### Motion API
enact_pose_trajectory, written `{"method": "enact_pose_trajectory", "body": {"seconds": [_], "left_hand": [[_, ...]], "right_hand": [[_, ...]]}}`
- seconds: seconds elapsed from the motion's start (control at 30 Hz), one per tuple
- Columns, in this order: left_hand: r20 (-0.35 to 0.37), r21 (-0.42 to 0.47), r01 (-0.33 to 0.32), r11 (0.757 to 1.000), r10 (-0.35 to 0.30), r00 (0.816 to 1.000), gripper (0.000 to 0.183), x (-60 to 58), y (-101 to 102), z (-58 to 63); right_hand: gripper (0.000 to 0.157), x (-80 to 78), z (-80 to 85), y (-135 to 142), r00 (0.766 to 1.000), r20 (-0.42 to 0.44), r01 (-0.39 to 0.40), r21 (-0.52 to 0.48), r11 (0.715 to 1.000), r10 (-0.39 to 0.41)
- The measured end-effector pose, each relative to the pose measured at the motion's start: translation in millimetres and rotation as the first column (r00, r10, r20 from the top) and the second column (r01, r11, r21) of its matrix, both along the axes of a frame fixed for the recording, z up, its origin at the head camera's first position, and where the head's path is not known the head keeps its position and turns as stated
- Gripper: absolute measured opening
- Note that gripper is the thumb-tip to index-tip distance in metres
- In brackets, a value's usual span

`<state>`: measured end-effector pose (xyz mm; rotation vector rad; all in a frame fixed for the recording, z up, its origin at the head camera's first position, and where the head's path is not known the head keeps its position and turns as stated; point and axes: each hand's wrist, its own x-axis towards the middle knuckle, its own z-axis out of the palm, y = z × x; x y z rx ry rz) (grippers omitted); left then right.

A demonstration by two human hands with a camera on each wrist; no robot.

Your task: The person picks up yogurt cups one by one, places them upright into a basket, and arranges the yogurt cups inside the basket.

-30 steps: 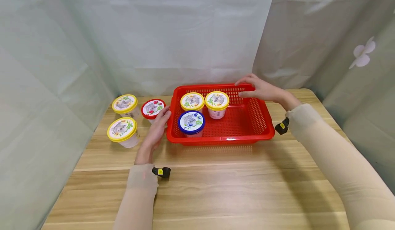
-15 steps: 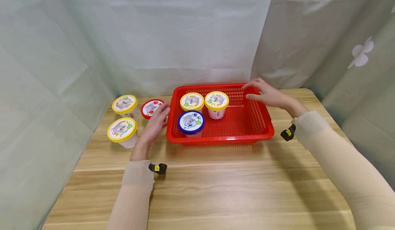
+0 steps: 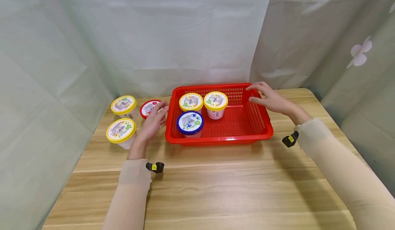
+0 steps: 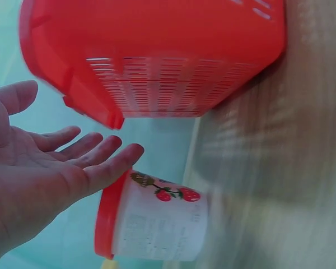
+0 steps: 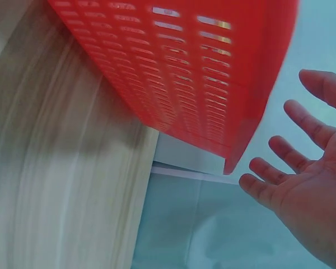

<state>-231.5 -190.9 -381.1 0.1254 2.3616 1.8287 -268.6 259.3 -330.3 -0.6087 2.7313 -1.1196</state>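
A red plastic basket (image 3: 234, 139) stands on the table with two yellow-lidded tubs (image 3: 215, 101) at its back left and a blue-lidded tub (image 3: 190, 123) in front of them. Just left of the basket hovers my left hand (image 3: 152, 123), fingers spread and holding nothing. Behind it, partly covered in the head view, is a red-lidded tub (image 4: 159, 218) with strawberry pictures on its side. My right hand (image 3: 271, 99) is over the basket's right end with relaxed, parted fingers; the right wrist view shows a gap between them and the basket's rim (image 5: 252, 131).
Two more yellow-lidded tubs (image 3: 121, 130) stand at the left of the wooden table (image 3: 216, 188). Pale cloth curtains (image 3: 185, 34) close off the back and both sides.
Both hands have drawn outward, away from the basket: the left a little to the left, the right to the right and slightly nearer me. The basket and tubs stay in place.
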Motion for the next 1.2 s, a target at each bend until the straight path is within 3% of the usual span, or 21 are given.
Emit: {"method": "enact_pose_trajectory", "body": {"seconds": [0.2, 0.73, 1.2], "left_hand": [[-0.006, -0.065, -0.004, 0.998, 0.004, 1.000, 0.072, 3.9, -1.5, 11.0], [-0.056, -0.134, 0.035, 0.990, -0.043, 0.997, 0.068, -1.3, -16.2, 32.7], [-0.081, -0.168, 0.030, 0.985, -0.044, 0.996, 0.067, -1.4, -25.8, 35.1]], "right_hand": [[0.047, 4.8, -8.3, 6.3, 0.999, -0.021, 0.025, -0.036, 0.999, -0.026], [0.057, 19.4, -27.2, 11.4, 0.992, 0.012, 0.125, -0.207, 0.970, -0.126], [0.072, 35.0, -43.5, 12.2, 0.960, 0.184, 0.267, -0.388, 0.882, -0.210]]}}
